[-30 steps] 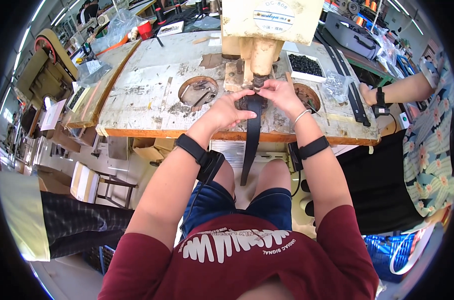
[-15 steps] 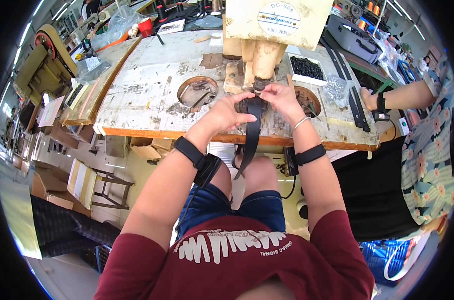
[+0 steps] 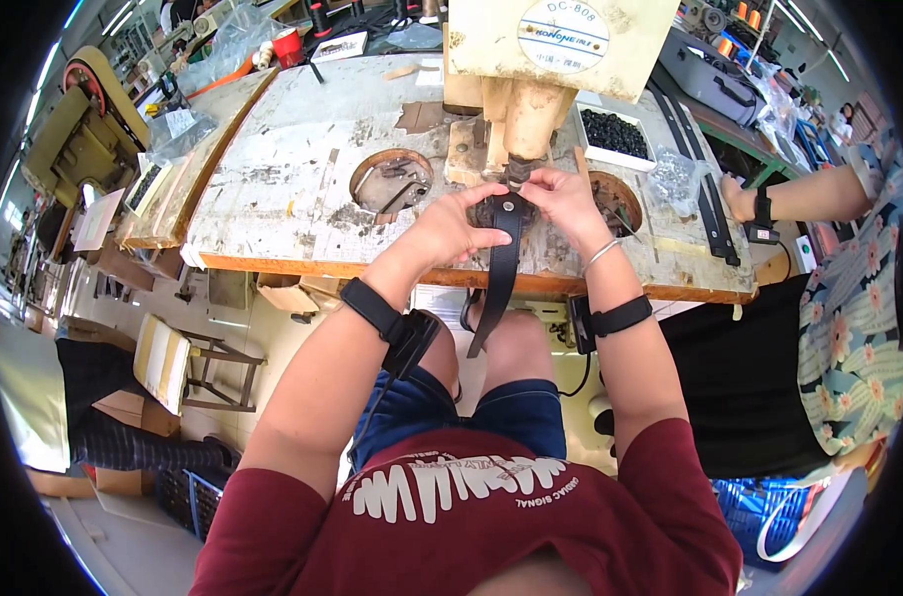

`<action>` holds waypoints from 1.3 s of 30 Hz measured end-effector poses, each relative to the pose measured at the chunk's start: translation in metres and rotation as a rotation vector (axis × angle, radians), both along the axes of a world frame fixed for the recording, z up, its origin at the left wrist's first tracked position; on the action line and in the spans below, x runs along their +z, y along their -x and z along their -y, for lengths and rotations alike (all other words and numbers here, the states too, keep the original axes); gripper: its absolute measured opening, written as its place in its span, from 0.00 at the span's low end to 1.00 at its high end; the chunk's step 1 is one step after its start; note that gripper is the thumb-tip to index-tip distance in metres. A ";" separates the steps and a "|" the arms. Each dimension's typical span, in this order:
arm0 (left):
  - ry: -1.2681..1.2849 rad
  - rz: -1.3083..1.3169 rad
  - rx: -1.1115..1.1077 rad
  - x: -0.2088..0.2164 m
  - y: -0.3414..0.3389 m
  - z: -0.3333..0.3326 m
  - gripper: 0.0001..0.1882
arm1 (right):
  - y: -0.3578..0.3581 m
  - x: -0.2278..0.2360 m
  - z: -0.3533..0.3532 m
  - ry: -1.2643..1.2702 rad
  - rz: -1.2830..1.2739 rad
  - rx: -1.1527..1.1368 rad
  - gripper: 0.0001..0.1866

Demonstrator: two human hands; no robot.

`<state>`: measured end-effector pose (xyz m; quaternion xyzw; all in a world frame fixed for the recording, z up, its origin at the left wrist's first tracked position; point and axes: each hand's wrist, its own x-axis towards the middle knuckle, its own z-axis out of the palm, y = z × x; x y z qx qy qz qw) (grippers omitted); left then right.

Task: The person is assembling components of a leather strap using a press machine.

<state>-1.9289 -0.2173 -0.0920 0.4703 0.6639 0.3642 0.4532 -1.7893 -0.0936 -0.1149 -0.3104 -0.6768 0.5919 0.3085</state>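
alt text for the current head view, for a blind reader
A person's left hand holds a black strap with a metal snap at a cream machine, the right hand at the strap's upper edge. To the right on the worn table sit a white tray of small black pieces and long black straps, with a co-worker's hand beside them.

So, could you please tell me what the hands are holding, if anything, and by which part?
A black strap, by its upper end near the metal stud: the left hand at its left edge, the right hand at the top, its exact grip unclear.
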 end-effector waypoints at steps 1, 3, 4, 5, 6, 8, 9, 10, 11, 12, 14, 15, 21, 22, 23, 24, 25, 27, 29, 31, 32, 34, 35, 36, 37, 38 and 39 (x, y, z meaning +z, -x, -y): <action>0.003 0.002 0.007 0.000 0.000 0.001 0.33 | 0.000 0.005 0.001 -0.027 0.098 0.003 0.08; 0.003 0.004 0.014 0.001 -0.001 0.002 0.33 | 0.000 0.008 0.001 -0.058 0.194 0.005 0.09; -0.008 0.003 0.009 0.002 -0.002 0.004 0.33 | -0.001 0.005 -0.001 -0.145 0.192 0.017 0.09; -0.018 0.003 0.005 0.001 -0.003 0.005 0.34 | -0.001 0.003 -0.001 -0.232 0.189 0.030 0.10; -0.022 0.003 0.008 -0.002 -0.004 0.006 0.34 | 0.000 0.002 -0.001 -0.236 0.188 0.032 0.10; -0.184 -0.205 0.025 -0.011 -0.006 0.012 0.34 | 0.001 0.000 0.003 -0.137 -0.022 -0.012 0.10; -0.183 -0.204 0.026 -0.012 -0.012 0.017 0.34 | 0.000 0.004 0.007 -0.135 -0.021 -0.011 0.10; -0.266 -0.238 0.093 -0.011 -0.019 0.023 0.33 | -0.002 0.013 0.012 -0.077 0.003 -0.015 0.10; -0.347 -0.272 0.159 -0.012 -0.026 0.028 0.31 | -0.003 0.018 0.016 -0.017 0.028 -0.020 0.10; -0.408 -0.281 0.253 -0.020 -0.031 0.030 0.26 | -0.005 0.019 0.019 -0.014 0.028 -0.022 0.10; -0.445 -0.200 0.307 -0.031 -0.034 0.034 0.23 | -0.010 0.018 0.025 0.221 -0.071 0.006 0.08; -0.480 -0.117 0.363 -0.032 -0.039 0.038 0.21 | -0.014 0.016 0.031 0.229 -0.067 0.000 0.08; -0.314 0.508 0.191 -0.034 -0.062 0.060 0.10 | -0.045 0.005 0.078 0.464 -0.228 0.015 0.09; -0.224 0.597 0.192 -0.035 -0.062 0.062 0.09 | -0.048 0.006 0.082 0.450 -0.227 0.005 0.09; -0.134 0.682 0.192 -0.035 -0.063 0.064 0.08 | -0.050 0.005 0.083 0.451 -0.230 -0.003 0.09; -0.134 0.679 0.184 -0.036 -0.063 0.064 0.08 | -0.051 0.006 0.083 0.425 -0.227 0.006 0.09; -0.079 0.725 0.196 -0.040 -0.064 0.065 0.08 | -0.052 0.006 0.083 0.396 -0.224 0.018 0.08; -0.020 0.797 0.186 -0.038 -0.067 0.067 0.09 | -0.055 -0.004 0.083 0.421 -0.240 -0.002 0.08; -0.048 0.787 0.144 -0.027 -0.076 0.062 0.11 | -0.051 -0.005 0.073 0.436 -0.259 -0.018 0.08; -0.039 0.789 0.090 -0.022 -0.069 0.062 0.11 | -0.050 -0.005 0.074 0.459 -0.211 -0.020 0.08; -0.069 0.817 0.088 -0.020 -0.063 0.056 0.11 | -0.048 0.000 0.070 0.410 -0.232 -0.022 0.08; -0.099 0.873 0.079 -0.017 -0.057 0.055 0.10 | -0.042 0.000 0.069 0.413 -0.256 -0.008 0.10; -0.097 0.872 0.082 -0.017 -0.058 0.058 0.10 | -0.043 0.000 0.074 0.425 -0.240 -0.006 0.10; -0.095 0.877 0.079 -0.018 -0.061 0.058 0.11 | -0.044 -0.001 0.072 0.421 -0.243 -0.008 0.10; -0.094 0.882 0.076 -0.017 -0.063 0.058 0.12 | -0.045 -0.003 0.070 0.412 -0.194 0.047 0.11; -0.111 0.855 0.064 -0.015 -0.065 0.059 0.13 | -0.045 -0.004 0.068 0.403 -0.145 0.102 0.12; -0.114 0.853 0.061 -0.013 -0.067 0.061 0.13 | -0.045 0.000 0.065 0.399 -0.148 0.102 0.12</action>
